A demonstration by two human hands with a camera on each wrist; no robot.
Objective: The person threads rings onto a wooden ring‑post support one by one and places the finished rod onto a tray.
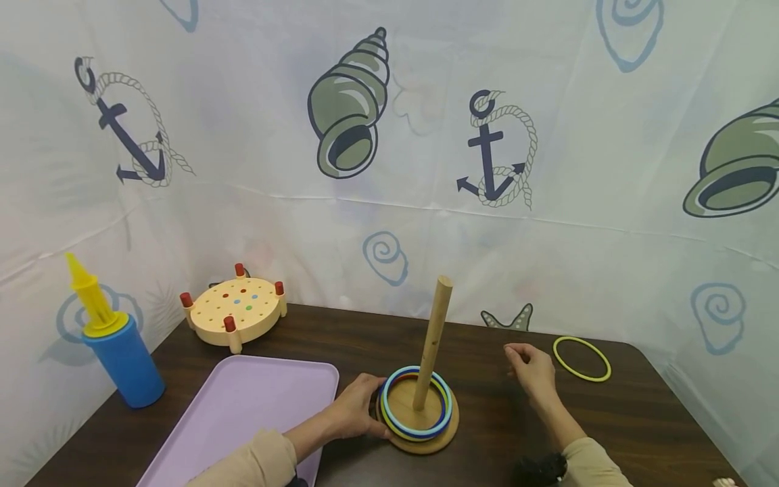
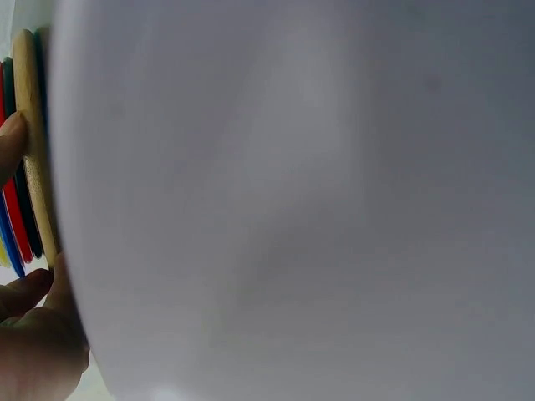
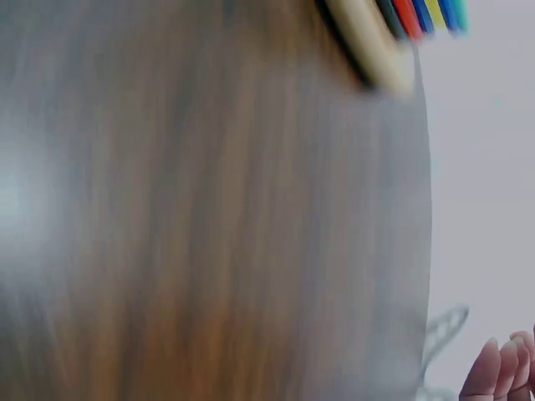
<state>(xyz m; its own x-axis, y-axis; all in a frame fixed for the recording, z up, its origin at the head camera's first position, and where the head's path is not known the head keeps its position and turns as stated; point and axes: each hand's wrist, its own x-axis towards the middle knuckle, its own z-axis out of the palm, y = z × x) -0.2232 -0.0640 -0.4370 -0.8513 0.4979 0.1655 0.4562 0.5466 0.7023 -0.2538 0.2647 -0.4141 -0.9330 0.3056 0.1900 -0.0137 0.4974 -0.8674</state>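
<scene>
A round wooden base with an upright peg forms a ring stand [image 1: 433,338] in the middle of the table. Stacked around its peg are several coloured rings [image 1: 451,410], the topmost light blue. My left hand [image 1: 356,408] grips the left edge of the base, thumb at the near side; in the left wrist view its fingers [image 2: 25,292] touch the wooden rim [image 2: 38,167] beside the rings. Over the table at right, my right hand [image 1: 534,372] holds nothing, its fingers loosely bent. A yellow ring [image 1: 585,376] lies flat just right of it.
Under my left forearm lies a lilac tray [image 1: 255,392]. A blue pump with a yellow nozzle [image 1: 124,362] stands at the far left. Behind the tray is a round pegged board [image 1: 234,311] with red-tipped posts. A printed curtain [image 1: 426,250] hangs behind the dark table [image 1: 487,352].
</scene>
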